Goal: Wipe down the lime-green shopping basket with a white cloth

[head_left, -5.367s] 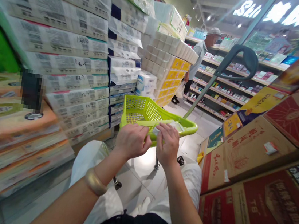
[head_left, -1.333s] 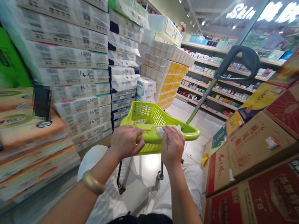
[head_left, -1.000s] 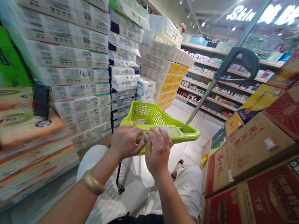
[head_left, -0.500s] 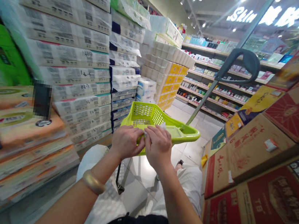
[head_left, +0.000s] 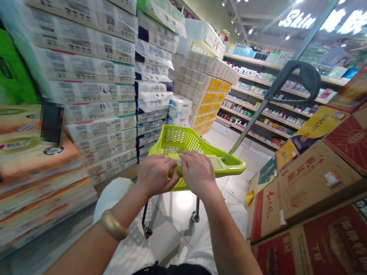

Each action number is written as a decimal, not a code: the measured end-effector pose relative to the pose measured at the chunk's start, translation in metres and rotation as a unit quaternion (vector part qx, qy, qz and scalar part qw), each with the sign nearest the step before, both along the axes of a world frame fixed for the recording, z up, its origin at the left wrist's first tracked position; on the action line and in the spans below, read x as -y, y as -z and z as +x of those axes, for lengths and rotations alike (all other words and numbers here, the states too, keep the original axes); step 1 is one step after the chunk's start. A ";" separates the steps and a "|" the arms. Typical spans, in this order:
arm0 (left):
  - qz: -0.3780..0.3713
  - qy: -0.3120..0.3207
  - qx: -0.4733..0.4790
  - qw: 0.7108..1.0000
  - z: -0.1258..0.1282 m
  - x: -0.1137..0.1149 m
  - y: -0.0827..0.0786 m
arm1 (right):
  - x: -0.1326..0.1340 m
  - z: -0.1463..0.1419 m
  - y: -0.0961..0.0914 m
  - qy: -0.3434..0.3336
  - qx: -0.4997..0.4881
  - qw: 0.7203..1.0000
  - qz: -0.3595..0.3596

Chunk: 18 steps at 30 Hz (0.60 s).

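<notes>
Both hands meet at the near rim of a lime green wheeled shopping basket (head_left: 226,162). My left hand (head_left: 156,174) is curled, its fingertips pinching the left end of a small clear plastic packet (head_left: 214,161) that lies along the rim. My right hand (head_left: 198,172) is closed over the same packet from the right and hides most of it. A gold bangle (head_left: 114,225) sits on my left wrist. The basket's grey pull handle (head_left: 293,77) rises up to the right.
Stacked tissue and paper packs (head_left: 86,79) wall the left side of the aisle. Red and yellow cardboard cartons (head_left: 329,184) are piled on the right. Stocked shelves (head_left: 267,117) run across the far end. Pale floor tiles (head_left: 172,226) show under the basket.
My right hand slid left along the basket rim toward my left hand and closed over the packet. The person seen earlier at the far shelves is out of view.
</notes>
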State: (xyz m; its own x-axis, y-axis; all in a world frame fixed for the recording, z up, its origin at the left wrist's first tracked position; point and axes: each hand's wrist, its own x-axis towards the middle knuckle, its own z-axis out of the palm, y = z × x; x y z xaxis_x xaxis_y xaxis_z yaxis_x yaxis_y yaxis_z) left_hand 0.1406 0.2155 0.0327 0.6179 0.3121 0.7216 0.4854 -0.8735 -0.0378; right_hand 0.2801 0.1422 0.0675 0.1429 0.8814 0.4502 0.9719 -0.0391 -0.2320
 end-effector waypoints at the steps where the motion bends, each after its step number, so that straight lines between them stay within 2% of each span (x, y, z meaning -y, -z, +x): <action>1: 0.000 0.003 -0.001 1.000 -0.001 0.000 0.000 | 0.000 -0.002 0.001 -0.010 -0.007 1.000 0.003; 4: -0.003 0.007 -0.006 1.000 -0.003 0.001 -0.001 | 0.001 0.013 0.003 0.008 -0.033 0.999 0.023; 9: -0.002 0.007 -0.003 1.000 -0.005 0.003 -0.002 | 0.018 0.074 0.016 0.122 -0.047 0.989 0.062; 12: -0.005 0.006 -0.004 1.000 -0.004 0.004 -0.001 | 0.031 0.095 0.026 0.184 -0.051 0.977 0.090; 14: -0.005 0.004 -0.004 1.000 -0.003 0.004 0.000 | 0.035 0.092 0.032 0.194 -0.046 0.972 0.126; 18: -0.005 0.001 0.003 1.000 -0.004 0.002 0.000 | 0.033 0.061 0.042 0.180 -0.045 0.959 0.215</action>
